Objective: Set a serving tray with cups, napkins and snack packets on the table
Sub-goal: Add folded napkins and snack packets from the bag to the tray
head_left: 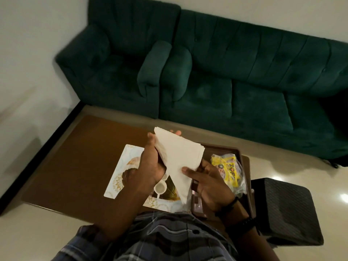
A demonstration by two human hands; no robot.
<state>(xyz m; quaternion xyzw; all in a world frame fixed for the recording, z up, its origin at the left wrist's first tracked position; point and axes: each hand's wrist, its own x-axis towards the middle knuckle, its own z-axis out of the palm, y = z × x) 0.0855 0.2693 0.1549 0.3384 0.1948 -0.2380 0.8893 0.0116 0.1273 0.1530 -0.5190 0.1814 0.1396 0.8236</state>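
Both hands up over the desk [75, 159], left hand [152, 162] and right hand [209, 181] gripping the white napkins [178, 159], small cup [160, 187] below them, yellow snack packets [227, 168] in the brown tray [245, 166] just right, green sofa [226, 72] beyond.

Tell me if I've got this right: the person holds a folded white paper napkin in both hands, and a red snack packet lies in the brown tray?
Not quite. The head view shows the snack packet in the brown tray is yellow, not red. The rest holds: left hand and right hand hold the folded white paper napkin.
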